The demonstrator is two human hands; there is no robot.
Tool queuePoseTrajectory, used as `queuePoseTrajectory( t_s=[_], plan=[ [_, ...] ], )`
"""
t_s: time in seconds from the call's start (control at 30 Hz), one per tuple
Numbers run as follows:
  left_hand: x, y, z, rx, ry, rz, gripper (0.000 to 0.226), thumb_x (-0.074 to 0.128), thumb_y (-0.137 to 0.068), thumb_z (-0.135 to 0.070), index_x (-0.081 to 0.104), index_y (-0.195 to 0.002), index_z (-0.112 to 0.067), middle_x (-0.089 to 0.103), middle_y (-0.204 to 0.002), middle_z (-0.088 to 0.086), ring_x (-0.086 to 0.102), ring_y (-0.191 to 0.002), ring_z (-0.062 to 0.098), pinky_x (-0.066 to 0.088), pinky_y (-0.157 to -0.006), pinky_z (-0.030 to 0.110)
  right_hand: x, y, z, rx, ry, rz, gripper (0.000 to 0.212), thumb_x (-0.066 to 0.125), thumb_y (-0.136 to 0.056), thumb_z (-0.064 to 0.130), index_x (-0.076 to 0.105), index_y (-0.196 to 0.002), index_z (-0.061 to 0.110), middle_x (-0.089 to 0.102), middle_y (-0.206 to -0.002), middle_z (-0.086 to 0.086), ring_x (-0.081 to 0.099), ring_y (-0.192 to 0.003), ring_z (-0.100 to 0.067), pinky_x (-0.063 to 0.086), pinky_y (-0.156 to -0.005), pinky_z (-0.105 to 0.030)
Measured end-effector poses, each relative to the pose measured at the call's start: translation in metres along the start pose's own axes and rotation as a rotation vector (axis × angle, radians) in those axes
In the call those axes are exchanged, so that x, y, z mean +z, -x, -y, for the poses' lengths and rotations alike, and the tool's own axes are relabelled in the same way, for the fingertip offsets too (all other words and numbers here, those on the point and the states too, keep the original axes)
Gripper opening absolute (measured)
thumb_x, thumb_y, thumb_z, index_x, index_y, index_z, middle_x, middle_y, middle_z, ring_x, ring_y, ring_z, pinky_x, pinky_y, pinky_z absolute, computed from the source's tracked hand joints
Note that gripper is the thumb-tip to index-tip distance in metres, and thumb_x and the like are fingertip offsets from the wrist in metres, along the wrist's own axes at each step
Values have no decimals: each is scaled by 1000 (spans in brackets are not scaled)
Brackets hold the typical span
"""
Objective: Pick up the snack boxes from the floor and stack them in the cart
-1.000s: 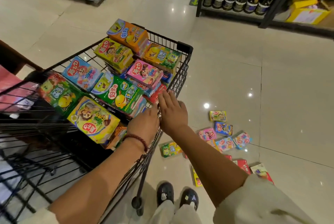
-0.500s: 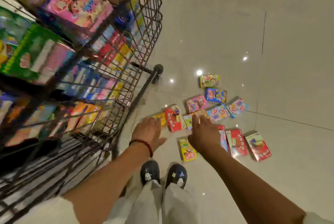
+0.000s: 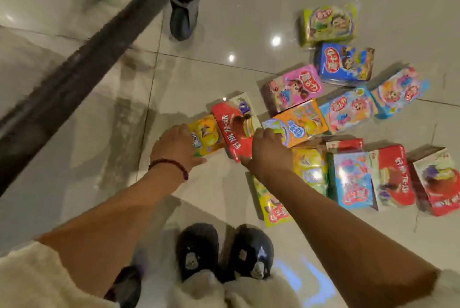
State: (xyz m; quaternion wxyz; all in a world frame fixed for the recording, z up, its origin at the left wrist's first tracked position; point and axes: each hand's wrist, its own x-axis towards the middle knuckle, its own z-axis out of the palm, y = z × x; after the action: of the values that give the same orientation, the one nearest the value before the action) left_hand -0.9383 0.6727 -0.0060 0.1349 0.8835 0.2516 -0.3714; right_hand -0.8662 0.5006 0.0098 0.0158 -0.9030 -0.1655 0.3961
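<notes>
Fingers of left hand (image 3: 175,147), right hand (image 3: 267,156) hidden; grip unclear.

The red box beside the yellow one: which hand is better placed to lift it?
Probably the right hand: it lies at the red box's near corner. The left hand rests on the yellow box.
</notes>
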Motion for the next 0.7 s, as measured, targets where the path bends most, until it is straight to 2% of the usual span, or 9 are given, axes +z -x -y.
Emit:
queuePoseTrajectory(
  t_s=[0.17,0.3,0.43,0.57,0.63,0.7],
  plan=[
    [41,-50,25,-59,-26,-50,107,72,-69,-59,22,-145,-2,36,-141,19,35,-129,35,36,-103,41,48,-55,0,48,0,-92,84,67,-76,56,34,-133,3,35,-130,-11,35,-123,-28,41,-91,-39],
    [52,-68,37,-35,1,-66,98,77,-62,-58,35,-135,-8,42,-129,16,42,-119,34,41,-95,42,71,-66,8,126,58,-200,106,67,-68,65,22,-140,2,27,-138,-12,31,-126,-29,37,-93,-39],
    [54,-69,39,-34,7,-83,87,79,-57,-62,48,-116,-7,48,-116,13,47,-110,30,42,-91,39,75,-70,11,199,23,-216,106,71,-64,64,23,-138,4,24,-140,-11,28,-128,-28,33,-97,-40],
    [60,-62,37,-84,152,-110,80,86,-47,-58,45,-97,-9,54,-101,11,55,-98,30,46,-78,37,79,-73,6,256,-39,-263,113,76,-57,64,22,-137,5,25,-141,-12,26,-130,-28,27,-101,-40],
    [65,-59,39,-127,198,-92,86,87,-43,-59,41,-98,-10,56,-100,11,56,-97,31,47,-75,37,81,-74,6,281,-86,-287,112,80,-54,62,22,-133,7,24,-143,-12,25,-132,-28,26,-103,-42],
    [72,-55,42,-174,215,-74,99,85,-39,-64,42,-108,-7,57,-104,12,56,-101,32,48,-78,38,82,-74,7,296,-154,-276,110,82,-53,58,22,-131,9,26,-142,-12,28,-131,-29,30,-101,-43]
  ],
)
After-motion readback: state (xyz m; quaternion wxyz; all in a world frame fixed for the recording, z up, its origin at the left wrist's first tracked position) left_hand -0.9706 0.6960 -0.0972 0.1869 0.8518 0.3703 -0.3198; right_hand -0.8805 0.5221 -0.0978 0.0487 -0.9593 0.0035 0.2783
